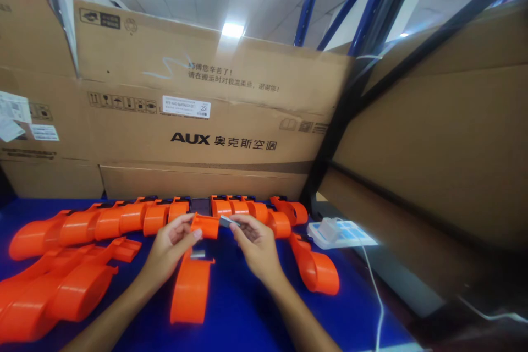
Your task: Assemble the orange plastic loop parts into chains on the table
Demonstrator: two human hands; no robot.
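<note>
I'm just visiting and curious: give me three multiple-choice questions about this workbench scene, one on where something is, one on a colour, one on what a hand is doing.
1. Where does the small white device with a white cable lie?
A. on the blue table's right side
B. on top of the cardboard boxes
C. at the far left

2. What colour are the curved plastic parts lined up on the blue table?
A. green
B. orange
C. white

3. What is the left hand doing?
A. resting flat on the table
B. holding an orange plastic piece
C. pulling the cable

Answers:
1 A, it sits right of the right hand.
2 B, every part in the row is orange.
3 B, its fingers close on the piece.
</note>
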